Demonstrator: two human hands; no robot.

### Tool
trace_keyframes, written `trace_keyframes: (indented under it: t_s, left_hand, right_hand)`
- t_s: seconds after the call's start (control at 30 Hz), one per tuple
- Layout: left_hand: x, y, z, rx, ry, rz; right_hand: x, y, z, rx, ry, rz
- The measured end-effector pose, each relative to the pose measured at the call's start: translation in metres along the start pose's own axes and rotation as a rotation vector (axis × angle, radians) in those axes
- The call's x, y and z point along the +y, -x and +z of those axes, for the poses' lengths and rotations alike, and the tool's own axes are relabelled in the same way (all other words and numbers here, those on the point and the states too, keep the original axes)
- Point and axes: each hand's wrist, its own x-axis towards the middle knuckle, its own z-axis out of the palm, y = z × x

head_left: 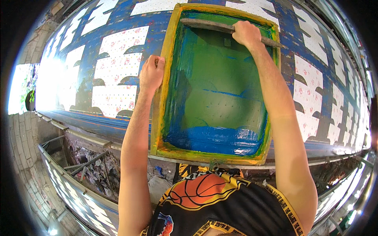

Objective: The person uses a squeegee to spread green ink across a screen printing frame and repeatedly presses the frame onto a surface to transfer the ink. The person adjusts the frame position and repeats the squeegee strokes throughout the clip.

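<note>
A screen printing frame [212, 158] with a yellow, ink-stained rim lies on the long table in front of me. Its green mesh [226, 80] shows inside, and wet blue ink [201, 137] is pooled at the near end. My right hand [247, 34] is wrapped round a worn wooden squeegee [206, 25], which spans the frame near its far end, slightly slanted. At the frame's left edge my left hand [151, 74] is closed, its thumb side against the rim; the fingertips are partly hidden.
White cut fabric pieces [115, 72] with small red prints and dots lie in rows on the blue-stained table [153, 37], on both sides of the frame. Below the near edge, a metal rack [90, 163] and scraps show. A brick wall [27, 137] stands at left.
</note>
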Motion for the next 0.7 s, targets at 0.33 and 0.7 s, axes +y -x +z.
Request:
trace_keyframes:
  t_s: [0.33,0.7]
  left_hand:
    - [0.004,0.001,0.002,0.016,-0.003,-0.051]
    - [-0.001,-0.002,0.004,0.025,-0.039,0.005]
  right_hand:
    - [0.042,-0.077,0.003,-0.029,0.072,-0.160]
    - [-0.008,0.071,-0.021,-0.186,-0.083,-0.110]
